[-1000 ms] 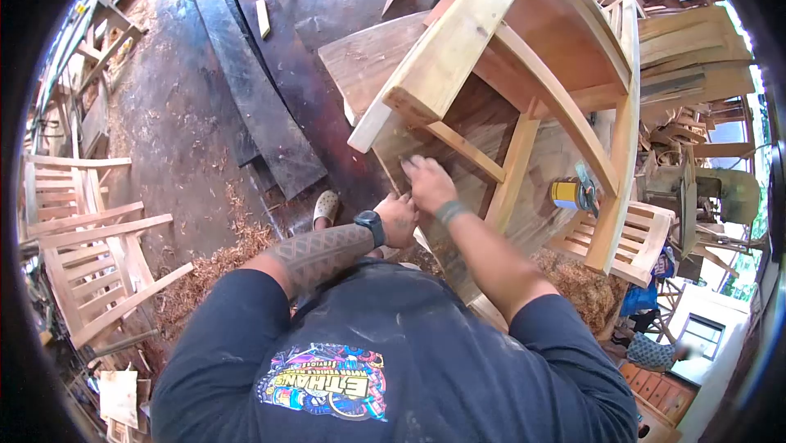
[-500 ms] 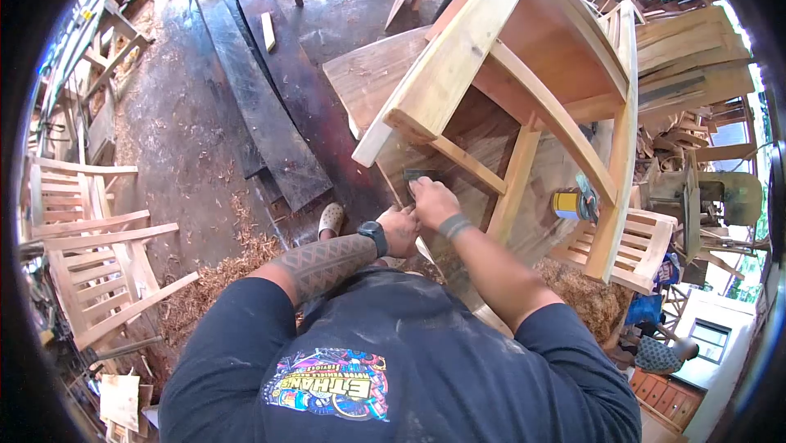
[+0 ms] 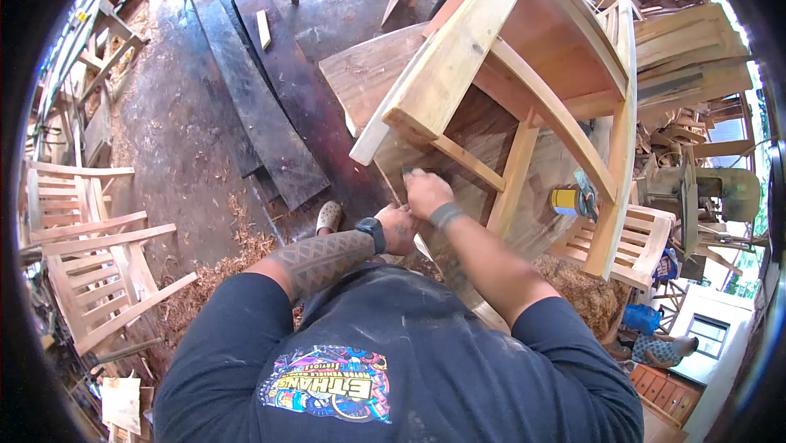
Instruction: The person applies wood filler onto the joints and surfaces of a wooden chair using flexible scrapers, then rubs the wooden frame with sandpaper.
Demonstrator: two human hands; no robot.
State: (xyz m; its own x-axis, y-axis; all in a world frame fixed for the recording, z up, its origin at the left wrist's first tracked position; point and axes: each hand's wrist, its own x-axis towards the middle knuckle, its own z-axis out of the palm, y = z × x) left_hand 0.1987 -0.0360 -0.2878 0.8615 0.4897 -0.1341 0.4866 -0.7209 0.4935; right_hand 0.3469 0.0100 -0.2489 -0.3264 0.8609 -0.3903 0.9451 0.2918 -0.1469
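Observation:
My right hand [image 3: 428, 192] is closed around a small flat dark scraper [image 3: 407, 171], mostly hidden by the fingers, over the wooden panel [image 3: 458, 234]. Close beside it, my left hand [image 3: 399, 228] is curled at the panel's near left edge; whatever its fingers may hold is hidden. A wooden furniture frame [image 3: 517, 185] with a broad pale board [image 3: 463, 46] and curved rails rests on the panel, just beyond my hands.
A yellow can [image 3: 563, 201] stands on the panel at right. Slatted wooden chair pieces [image 3: 98, 271] lie at left. Dark planks [image 3: 262, 115] and wood shavings [image 3: 205, 304] cover parts of the floor. Another person [image 3: 659, 351] is at the far right.
My right hand has turned and shifted slightly left, so less of the scraper's flat face shows. My left hand stays almost in place at the panel edge.

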